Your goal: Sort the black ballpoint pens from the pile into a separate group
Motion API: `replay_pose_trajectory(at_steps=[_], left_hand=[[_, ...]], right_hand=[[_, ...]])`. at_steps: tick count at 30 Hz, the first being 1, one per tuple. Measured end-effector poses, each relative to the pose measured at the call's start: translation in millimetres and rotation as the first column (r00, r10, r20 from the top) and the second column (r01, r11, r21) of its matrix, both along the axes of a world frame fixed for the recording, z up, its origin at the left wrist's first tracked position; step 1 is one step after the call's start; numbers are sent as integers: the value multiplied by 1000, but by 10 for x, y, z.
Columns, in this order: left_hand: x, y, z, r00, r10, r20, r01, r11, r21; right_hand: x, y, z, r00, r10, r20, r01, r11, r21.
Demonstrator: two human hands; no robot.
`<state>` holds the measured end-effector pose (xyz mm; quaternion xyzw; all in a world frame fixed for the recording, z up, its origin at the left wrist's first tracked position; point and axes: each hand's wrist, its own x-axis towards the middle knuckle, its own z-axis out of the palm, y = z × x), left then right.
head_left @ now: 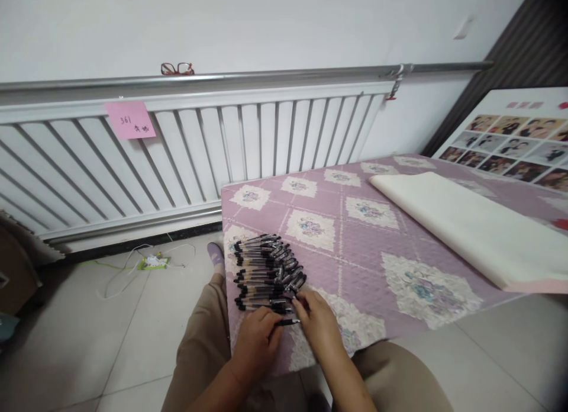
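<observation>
The person's knees are at the near edge, under the table. Over that edge, the left hand has its fingers closed round one pen, whose bare metal tip points right. The right hand is curled just beside that tip, thumb and fingers drawn together; whether they pinch anything, I cannot tell.

Just past the hands, the other pens lie side by side in a close row, running away along the cloth's left side, their right ends overlapping. By the look of it, most of the pens are already laid out, and only the one in hand is apart from the row; whether any more are left is not shown.

Farther right lies a cream sheet. Beyond the table stands a radiator bearing a pink note, with glasses on the pipe above.
</observation>
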<state>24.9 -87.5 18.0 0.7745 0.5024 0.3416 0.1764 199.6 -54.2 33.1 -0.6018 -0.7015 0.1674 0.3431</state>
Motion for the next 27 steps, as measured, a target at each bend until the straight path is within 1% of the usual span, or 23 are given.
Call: replay_pose_trajectory(at_steps=[5,9,11,14,17,19,20,22,23,25,26,27], left_hand=[[3,-3,6,1000,12,-9,-12,1000,-13],[1,3,15,1000,7,-14,-7,1000,-10],[-2,5,15,1000,5,-5,-5,1000,-1],[-7,4,8,1000,6,5,-6,1000,1],[-8,1,4,1000,8,5,-8,1000,0],[-6,1,6,1000,11,-5,-11,1000,6],[-3,1,9,1000,15,-11,-15,1000,10],[1,1,13,1000,21,-23,-20,1000,15],[3,2,14,999,24,-25,-24,1000,14],[5,4,10,999,34,-28,-34,999,13],[5,5,7,999,37,-31,-37,999,13],[6,6,2,999,39,-32,-39,999,15]], right_hand=[[-70,54,49,990,16,140,-6,998,-68],[-68,27,82,981,24,194,-4,995,-104],[-61,14,74,981,16,191,4,994,-108],[-34,1,33,996,-9,90,14,998,-58],[23,-18,-16,988,-90,-129,85,995,-49],[68,-42,-37,932,-148,-330,122,988,-99],[90,-57,-39,882,-173,-438,124,983,-139],[124,-92,-22,742,-225,-632,91,967,-238],[135,-112,-4,665,-254,-703,67,957,-283],[147,-150,48,545,-296,-784,22,940,-340],[147,-167,76,513,-301,-804,5,938,-348],[144,-182,101,498,-296,-815,-10,938,-347]])
